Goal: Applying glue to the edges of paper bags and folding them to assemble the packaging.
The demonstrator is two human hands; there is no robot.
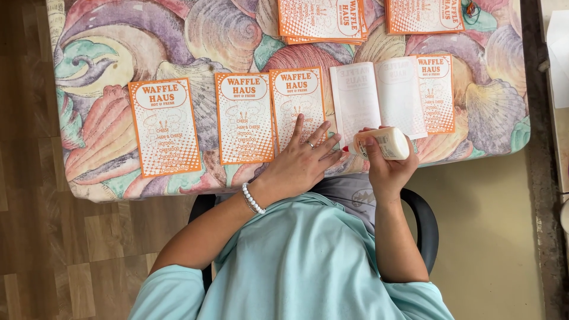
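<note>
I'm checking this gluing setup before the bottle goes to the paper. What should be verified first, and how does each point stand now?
1. Right hand has a firm grip on the glue bottle: ok.
2. Bottle tip aimed at the blank white sheet: cannot tell, the bottle lies sideways above the table edge.
3. Cap off: cannot tell.
4. Left hand pins an orange menu card flat: ok.
5. White sheet lies flat, blank side up: ok.
6. Spare card stacks sit away from the glue: ok.
</note>
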